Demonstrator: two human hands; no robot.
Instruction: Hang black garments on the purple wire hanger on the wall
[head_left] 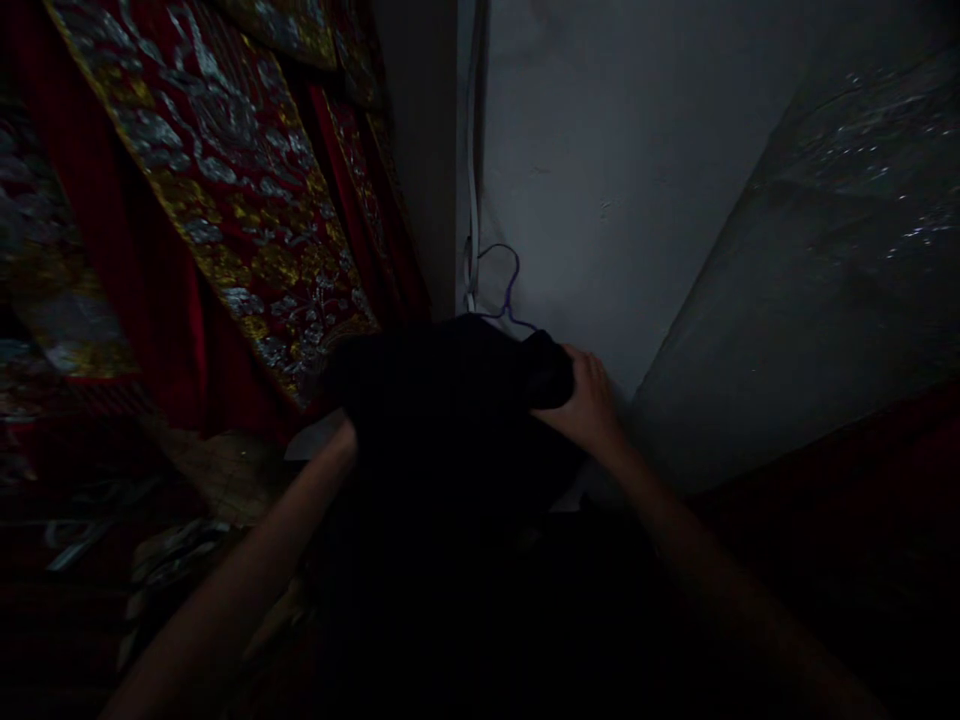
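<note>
A very dark garment (450, 410) fills the middle of the view, and its exact kind is lost in the shadow. Above its top edge rises a purple wire hanger (508, 300), its hook near a pale cable on the wall. My right hand (589, 405) is closed around a bunched part of the garment at its upper right, with the thumb below and the fingers above. On the other side, my left hand (346, 436) goes in under or behind the dark cloth. Only its wrist end shows; the fingers are hidden.
Red cloth (217, 150) with gold and silver embroidery hangs at the left. A grey wall (600, 150) stands behind, with a pale cable (472, 150) running down it. Clear plastic sheeting (840, 260) covers the right side. Dim clutter (180, 560) lies at the lower left.
</note>
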